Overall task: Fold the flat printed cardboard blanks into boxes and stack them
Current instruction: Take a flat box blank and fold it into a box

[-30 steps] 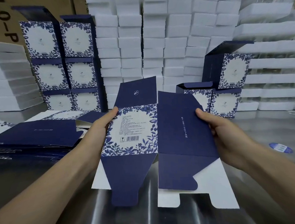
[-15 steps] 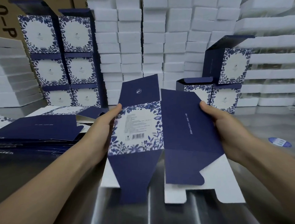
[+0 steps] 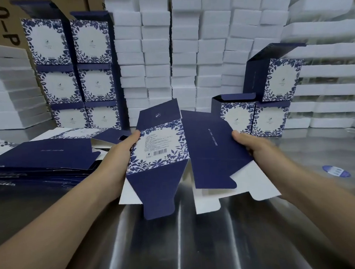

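Blank (image 3: 163, 147): your left hand (image 3: 120, 155) grips its 9 o'clock edge, your right hand (image 3: 252, 149) its 3 o'clock edge, above the surface (image 3: 177, 246).

White foam blocks (image 3: 185, 52) stand stacked in tall columns along the back of the shiny metal worktop (image 3: 177, 246), filling the middle of the far edge. More white foam trays (image 3: 329, 52) are piled toward the far right corner, and another leaning pile of white trays (image 3: 10, 88) sits at the far left. Behind that, in the top left corner, a brown corrugated carton (image 3: 3, 26) shows black printed lettering. A small blue oval sticker (image 3: 336, 171) lies flat near the right edge.
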Demonstrator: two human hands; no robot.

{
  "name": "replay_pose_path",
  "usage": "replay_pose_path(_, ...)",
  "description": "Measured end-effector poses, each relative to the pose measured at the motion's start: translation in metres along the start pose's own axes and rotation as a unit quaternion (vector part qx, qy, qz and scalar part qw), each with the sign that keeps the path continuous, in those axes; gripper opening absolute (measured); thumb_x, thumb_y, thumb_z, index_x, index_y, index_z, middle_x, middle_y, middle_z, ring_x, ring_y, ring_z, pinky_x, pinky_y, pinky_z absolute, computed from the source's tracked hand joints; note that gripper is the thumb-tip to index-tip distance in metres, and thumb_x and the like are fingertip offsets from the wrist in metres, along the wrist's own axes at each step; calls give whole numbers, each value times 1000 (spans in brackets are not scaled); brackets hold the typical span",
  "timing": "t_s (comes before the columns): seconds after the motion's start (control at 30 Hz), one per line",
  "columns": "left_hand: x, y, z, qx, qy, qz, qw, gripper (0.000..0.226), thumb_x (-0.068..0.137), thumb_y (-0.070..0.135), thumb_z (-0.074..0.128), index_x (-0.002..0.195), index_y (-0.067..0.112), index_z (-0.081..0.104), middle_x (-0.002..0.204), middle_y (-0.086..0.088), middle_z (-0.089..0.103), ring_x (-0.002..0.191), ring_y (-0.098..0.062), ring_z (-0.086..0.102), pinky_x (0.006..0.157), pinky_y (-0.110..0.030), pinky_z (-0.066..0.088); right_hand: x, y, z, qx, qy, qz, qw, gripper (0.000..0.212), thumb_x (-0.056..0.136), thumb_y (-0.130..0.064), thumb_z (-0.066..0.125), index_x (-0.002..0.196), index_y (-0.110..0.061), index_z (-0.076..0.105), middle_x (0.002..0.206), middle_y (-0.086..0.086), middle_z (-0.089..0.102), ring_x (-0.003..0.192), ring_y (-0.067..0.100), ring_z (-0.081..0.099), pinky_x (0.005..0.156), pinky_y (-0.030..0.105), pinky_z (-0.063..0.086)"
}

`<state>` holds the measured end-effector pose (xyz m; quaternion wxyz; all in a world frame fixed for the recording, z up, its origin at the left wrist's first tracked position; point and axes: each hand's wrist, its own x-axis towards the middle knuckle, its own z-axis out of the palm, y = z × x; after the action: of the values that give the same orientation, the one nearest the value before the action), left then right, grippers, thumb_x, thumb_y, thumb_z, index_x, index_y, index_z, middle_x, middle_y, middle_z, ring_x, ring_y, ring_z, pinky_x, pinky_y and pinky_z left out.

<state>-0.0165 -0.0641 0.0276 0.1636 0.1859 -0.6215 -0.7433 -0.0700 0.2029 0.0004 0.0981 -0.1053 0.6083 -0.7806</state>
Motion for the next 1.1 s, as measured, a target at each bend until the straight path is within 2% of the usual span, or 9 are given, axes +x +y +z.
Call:
replay_pose_path(0.23,-13,8,10,42,21,6,999,31,112,22,47,133,2,57,31,9,51,27,2,51,36,-10,38,-2,-6,-3,1,44,-27,999,29,104,-39,61,110,-16,79,101,9,82,74,25,80,50,32,59)
replay_pose_path(0.3,-15,8,7,61,7,7,998,26,111,24,48,108,5,65,33,10,53,28,1,52,37,-11,39,-1,-6,1,-5,32,-14,999,34,101,-45,63,109,-18,81,102,7,82,77,25,80,63,36,62)
replay_pose_path(0.4,-13,14,9,82,-21,8,996,35,116,21,32,138,4,53,26,12,44,28,4,50,49,-14,45,0,-3,5,-13,12,10,1000,33,100,-43,63,97,-19,86,105,8,82,87,30,80,98,55,55)
replay_pose_path(0.5,-16,10,8,100,-39,38,993,37,116,20,31,142,2,50,26,8,44,25,2,47,46,-12,43,-7,-3,6,-34,9,5,999,31,102,-40,62,104,-17,82,107,10,81,86,30,81,74,45,64)
replay_pose_path(0.7,-19,13,-3,-25,-122,58,991,47,117,25,23,151,2,45,111,-12,74,51,4,67,43,-9,40,-9,1,8,-127,45,-67,989,21,96,-49,71,104,-30,67,96,1,80,70,19,76,54,31,55)
replay_pose_path(0.77,-22,10,0,-27,-107,60,992,44,117,30,27,122,8,65,137,-16,68,55,7,67,61,-3,46,-8,6,8,-177,18,-64,982,47,84,-65,76,126,-54,56,112,-9,80,98,17,77,80,40,60)
replay_pose_path(0.87,-28,-4,-7,-103,-124,60,985,54,108,58,41,105,21,81,119,-2,78,91,-6,79,72,-23,62,-5,13,12,-149,-69,-22,986,94,57,-85,83,140,-73,40,148,-20,60,139,12,56,114,53,45)
replay_pose_path(0.97,-29,-7,-11,-145,-188,14,971,55,95,74,50,108,32,84,122,0,78,106,-26,78,73,-46,65,-3,17,11,-138,-165,-8,977,129,56,-73,94,157,-65,15,150,-37,49,139,-3,52,114,43,44)
replay_pose_path(1.1,-32,-6,-6,-147,-191,45,969,49,90,63,59,118,30,81,125,4,77,107,-20,77,72,-34,64,-7,17,6,-279,-194,-26,940,155,50,-70,98,158,-61,-12,152,-50,32,145,-21,26,129,39,23)
